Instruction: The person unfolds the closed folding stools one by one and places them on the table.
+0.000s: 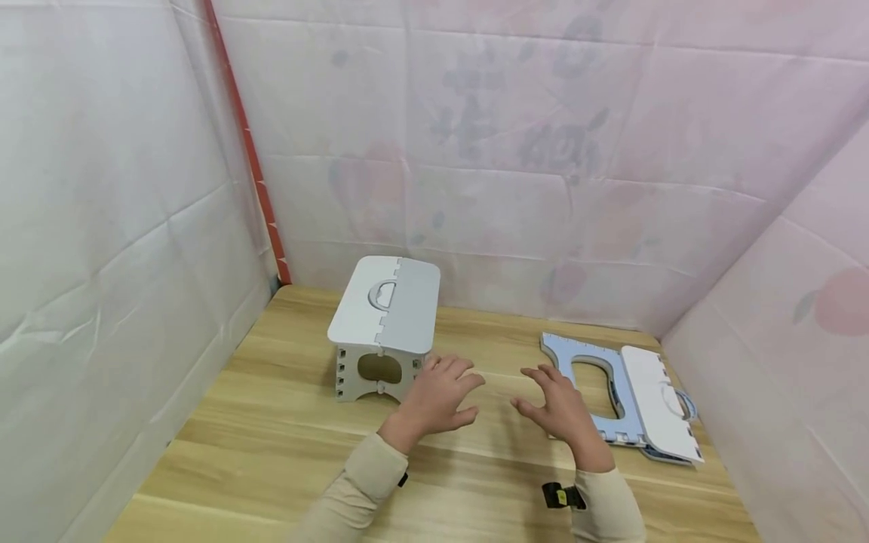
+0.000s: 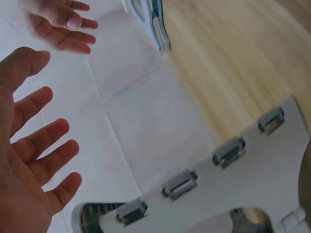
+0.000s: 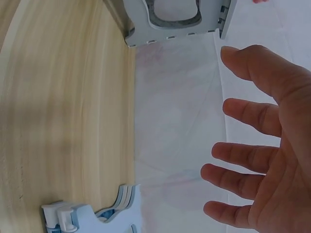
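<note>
A white and grey folding stool (image 1: 416,302) stands unfolded on its legs at the back left of the table, a carry handle in the middle of its top. My left hand (image 1: 437,396) is in front of its right front corner in the head view, fingers spread and holding nothing. Over the middle right, my right hand (image 1: 557,403) hovers, palm facing the left hand, also with nothing in it. Just right of it a blue and white folding stool (image 1: 665,400) lies folded flat. In the left wrist view the standing stool's leg panel (image 2: 194,199) shows below the fingers.
The wooden table (image 1: 271,430) is bounded by white sheeting (image 1: 475,226) at the back and both sides. A red strip (image 1: 247,143) runs down the back left corner. Black straps (image 1: 563,495) sit at the wrists.
</note>
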`<state>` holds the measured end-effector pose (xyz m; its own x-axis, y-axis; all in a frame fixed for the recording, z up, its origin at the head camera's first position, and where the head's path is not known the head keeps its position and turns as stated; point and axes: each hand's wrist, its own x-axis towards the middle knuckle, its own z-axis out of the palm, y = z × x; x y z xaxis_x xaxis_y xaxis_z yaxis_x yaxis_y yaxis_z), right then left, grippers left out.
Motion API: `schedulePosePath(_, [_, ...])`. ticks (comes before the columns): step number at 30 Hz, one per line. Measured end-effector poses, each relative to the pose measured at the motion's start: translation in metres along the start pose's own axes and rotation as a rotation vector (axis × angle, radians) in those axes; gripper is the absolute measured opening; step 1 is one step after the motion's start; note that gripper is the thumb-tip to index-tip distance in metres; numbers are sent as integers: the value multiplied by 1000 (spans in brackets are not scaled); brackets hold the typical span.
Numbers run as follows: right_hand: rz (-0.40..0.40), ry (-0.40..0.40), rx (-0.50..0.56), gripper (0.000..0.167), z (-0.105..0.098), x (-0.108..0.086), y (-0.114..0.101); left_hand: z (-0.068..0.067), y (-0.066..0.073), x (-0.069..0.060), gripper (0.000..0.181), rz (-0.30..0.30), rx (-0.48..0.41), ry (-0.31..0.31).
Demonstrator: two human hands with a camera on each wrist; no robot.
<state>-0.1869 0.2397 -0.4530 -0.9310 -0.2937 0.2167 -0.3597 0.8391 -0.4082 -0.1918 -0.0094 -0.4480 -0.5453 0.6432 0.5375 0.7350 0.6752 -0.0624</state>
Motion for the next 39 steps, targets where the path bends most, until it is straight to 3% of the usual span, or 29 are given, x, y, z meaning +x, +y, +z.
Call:
schedulePosePath(9, [20, -15, -9, 56, -1, -8, 8, 15, 12, 0, 42, -82, 25, -142])
schedulePosePath(13, [38, -9, -1, 56, 1, -12, 14, 27, 16, -2, 42, -140, -16, -197])
schedulePosePath(20, [73, -5, 14, 56, 8, -19, 25, 46, 24, -3, 42, -176, -66, -210])
schedulePosePath(27, [35, 48, -23, 51, 17, -25, 31, 58, 30, 1, 44, -181, -8, -272])
schedulePosePath(33, [54, 78, -57, 49, 20, -30, 38, 66, 33, 4, 44, -199, -11, -323])
schedulePosePath(39, [92, 58, -71, 48, 23, -30, 46, 77, 37, 6, 42, -216, -62, -310])
